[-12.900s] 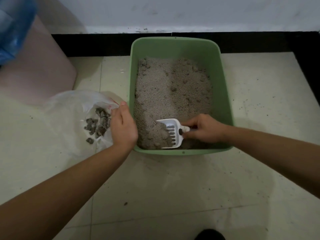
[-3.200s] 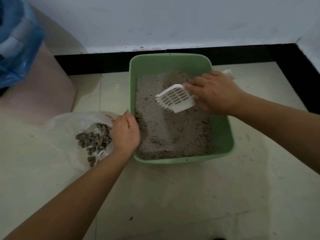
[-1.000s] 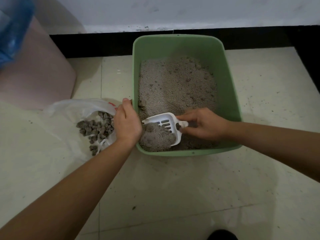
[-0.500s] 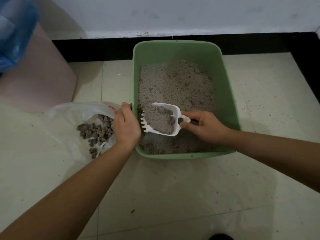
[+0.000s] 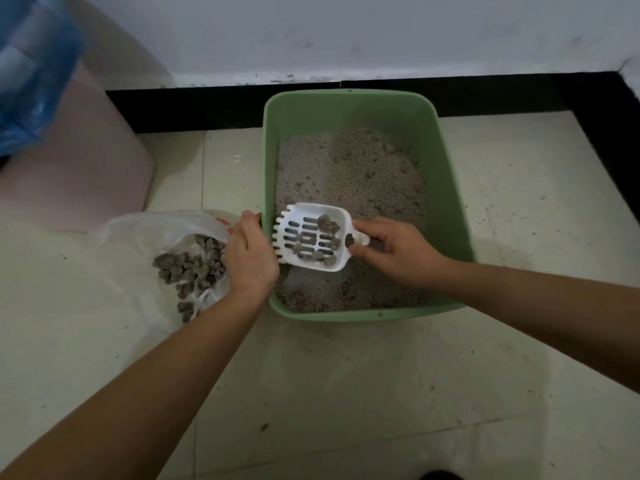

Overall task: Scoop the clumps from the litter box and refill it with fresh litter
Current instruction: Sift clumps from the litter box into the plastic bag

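A green litter box (image 5: 450,174) on the floor holds grey litter (image 5: 349,174). My right hand (image 5: 398,254) grips the handle of a white slotted scoop (image 5: 311,237), held level above the box's near left corner. Several dark clumps (image 5: 327,223) lie in the scoop, and its slots show through. My left hand (image 5: 251,258) grips the edge of a clear plastic bag (image 5: 156,230) just left of the box, holding it open. A heap of grey clumps (image 5: 194,268) lies inside the bag.
A pink bin (image 5: 79,168) lined with a blue bag (image 5: 31,71) stands at the back left. A black skirting (image 5: 187,105) runs along the white wall behind the box. Pale floor tiles (image 5: 346,393) with scattered grit spread around.
The scoop, full of loose litter half a second ago, now holds only several clumps; the fine litter has dropped through its slots. The left hand stays on the bag.
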`<state>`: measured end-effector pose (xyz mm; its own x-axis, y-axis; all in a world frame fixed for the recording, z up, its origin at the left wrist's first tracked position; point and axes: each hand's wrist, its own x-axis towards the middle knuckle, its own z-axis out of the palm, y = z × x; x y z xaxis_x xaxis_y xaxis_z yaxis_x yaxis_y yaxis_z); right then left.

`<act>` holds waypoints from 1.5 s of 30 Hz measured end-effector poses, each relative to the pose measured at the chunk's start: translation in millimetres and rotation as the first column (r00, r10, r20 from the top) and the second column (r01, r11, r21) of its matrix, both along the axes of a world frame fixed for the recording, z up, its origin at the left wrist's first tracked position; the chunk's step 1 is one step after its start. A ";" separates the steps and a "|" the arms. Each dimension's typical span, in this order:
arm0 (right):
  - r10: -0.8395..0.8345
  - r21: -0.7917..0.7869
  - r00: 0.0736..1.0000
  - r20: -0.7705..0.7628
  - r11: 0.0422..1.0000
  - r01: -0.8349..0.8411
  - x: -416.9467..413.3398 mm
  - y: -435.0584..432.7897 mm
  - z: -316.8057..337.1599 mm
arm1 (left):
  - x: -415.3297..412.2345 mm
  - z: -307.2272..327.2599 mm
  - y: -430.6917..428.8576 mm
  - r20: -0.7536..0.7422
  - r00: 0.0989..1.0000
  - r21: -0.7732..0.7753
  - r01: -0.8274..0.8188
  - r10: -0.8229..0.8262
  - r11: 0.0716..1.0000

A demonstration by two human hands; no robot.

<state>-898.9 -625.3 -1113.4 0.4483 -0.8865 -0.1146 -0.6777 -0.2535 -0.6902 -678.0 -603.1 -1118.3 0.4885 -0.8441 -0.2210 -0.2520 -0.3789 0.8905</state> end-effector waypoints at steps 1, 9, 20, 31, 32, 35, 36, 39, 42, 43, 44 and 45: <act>0.000 0.011 1.000 -0.002 1.000 0.000 0.0 -0.1 -0.5 | -0.1 0.4 0.2 0.006 1.000 -0.002 0.008 -0.008 1.000; -0.090 0.098 0.995 0.036 0.991 0.086 6.8 -4.0 10.7 | 1.1 -3.2 0.3 0.021 1.000 0.009 0.008 -0.008 1.000; -0.198 0.020 0.977 0.074 0.980 0.197 45.5 -23.7 54.5 | 69.0 10.2 24.2 0.267 0.957 -0.218 -0.051 0.110 0.975; 0.292 -0.427 0.622 -0.726 0.517 -0.742 178.7 -2.8 74.1 | 142.8 -17.3 56.1 0.333 0.862 0.127 -0.443 0.383 0.887; 0.267 -0.424 0.552 -0.790 0.413 -0.806 181.9 -3.0 72.5 | 143.8 -18.2 56.8 0.275 0.875 0.129 -0.445 0.399 0.886; 0.216 -0.451 0.524 -0.824 0.309 -0.837 182.4 -6.8 67.9 | 145.2 -15.2 54.1 0.253 0.881 0.103 -0.436 0.400 0.894; 0.220 -0.444 0.518 -0.827 0.310 -0.841 181.0 -7.5 66.1 | 145.1 -13.2 52.2 0.264 0.884 0.091 -0.421 0.386 0.902; 0.267 -0.398 0.595 -0.758 0.533 -0.746 172.3 -9.0 64.5 | 144.4 -9.7 47.9 0.296 0.889 0.085 -0.390 0.350 0.917; 0.205 -0.355 0.839 -0.504 0.837 -0.417 157.0 -12.8 73.7 | 137.4 -7.9 45.8 0.404 0.850 0.077 -0.400 0.338 0.913; 0.137 -0.341 0.903 -0.407 0.895 -0.289 150.7 -15.7 76.4 | 132.0 -5.4 45.1 0.474 0.824 0.065 -0.385 0.311 0.920; 0.059 -0.334 0.945 -0.321 0.927 -0.171 143.1 -19.9 80.1 | 125.7 -2.1 43.7 0.529 0.801 0.033 -0.352 0.282 0.936; -0.017 -0.335 0.966 -0.260 0.939 -0.073 134.1 -26.3 84.2 | 118.4 0.9 41.3 0.564 0.785 -0.019 -0.298 0.257 0.954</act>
<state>-764.8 -651.6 -1029.2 0.4691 -0.8798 0.0770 -0.8082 -0.4629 -0.3642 -559.6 -561.8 -1117.4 0.7551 -0.6464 0.1095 -0.5686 -0.5626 0.6002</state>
